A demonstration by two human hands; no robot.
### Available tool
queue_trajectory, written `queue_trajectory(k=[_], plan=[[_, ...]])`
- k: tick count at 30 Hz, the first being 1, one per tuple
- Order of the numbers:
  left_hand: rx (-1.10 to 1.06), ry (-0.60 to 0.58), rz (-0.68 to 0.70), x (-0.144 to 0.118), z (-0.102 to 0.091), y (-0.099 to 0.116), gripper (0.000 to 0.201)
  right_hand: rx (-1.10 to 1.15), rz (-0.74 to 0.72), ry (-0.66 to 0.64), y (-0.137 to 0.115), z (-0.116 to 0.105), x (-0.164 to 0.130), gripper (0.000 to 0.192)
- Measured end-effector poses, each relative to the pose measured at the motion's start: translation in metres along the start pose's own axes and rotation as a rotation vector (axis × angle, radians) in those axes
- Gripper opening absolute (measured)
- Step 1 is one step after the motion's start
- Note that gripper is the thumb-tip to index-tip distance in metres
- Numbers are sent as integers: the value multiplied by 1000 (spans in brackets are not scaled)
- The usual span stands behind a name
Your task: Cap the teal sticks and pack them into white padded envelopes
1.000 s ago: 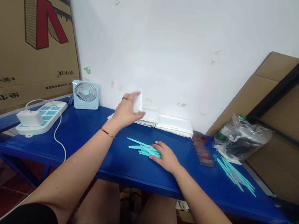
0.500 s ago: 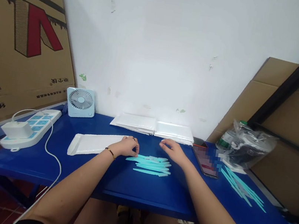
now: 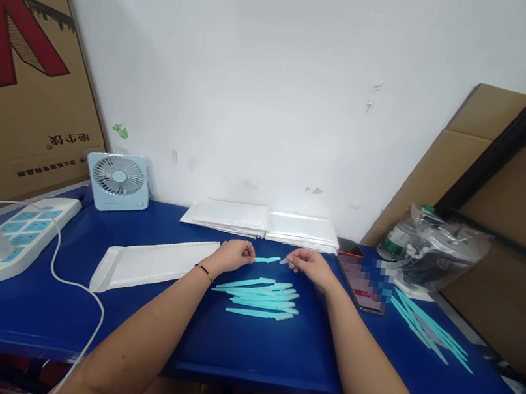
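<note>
Head view: left hand (image 3: 233,255) grip pinches teal stick (image 3: 267,259); right hand (image 3: 309,266) fingertips pinched at its tip.

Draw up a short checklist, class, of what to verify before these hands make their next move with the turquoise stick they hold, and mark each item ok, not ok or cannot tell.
1. Left hand pinches one end of the turquoise stick: ok.
2. Right hand meets the stick's other end: ok; whether it holds a small separate piece there: cannot tell.
3. Held stick is lifted clear of the pile of sticks lying just in front of the hands: ok.
4. White pouch lies flat to the left, within easy reach: ok; whether its mouth is open: cannot tell.
5. Phone lies beside the right hand, apart from the pile: ok.
</note>
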State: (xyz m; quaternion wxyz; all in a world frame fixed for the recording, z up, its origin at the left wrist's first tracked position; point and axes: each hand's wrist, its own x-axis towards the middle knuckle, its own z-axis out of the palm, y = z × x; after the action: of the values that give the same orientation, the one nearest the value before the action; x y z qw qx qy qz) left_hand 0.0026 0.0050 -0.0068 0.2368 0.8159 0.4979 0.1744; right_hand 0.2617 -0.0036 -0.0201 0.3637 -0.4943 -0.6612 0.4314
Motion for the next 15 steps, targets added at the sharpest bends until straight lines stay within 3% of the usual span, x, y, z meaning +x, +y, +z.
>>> queue_trajectory(k=[4,8,10,15], plan=[[55,44,47,-11,-6,5,28,-302,-103,88,-2,-2,-3,25],[119,-145,124,-24,-11,16,28,-440,-208,39,-17,11,-10,23],[160,-176,118,-27,-11,22,22,-487,-234,-13,-25,19,-15,23],[199,-49,119,-21,-3,31,15,-509,-248,-153,-30,25,-19,23]])
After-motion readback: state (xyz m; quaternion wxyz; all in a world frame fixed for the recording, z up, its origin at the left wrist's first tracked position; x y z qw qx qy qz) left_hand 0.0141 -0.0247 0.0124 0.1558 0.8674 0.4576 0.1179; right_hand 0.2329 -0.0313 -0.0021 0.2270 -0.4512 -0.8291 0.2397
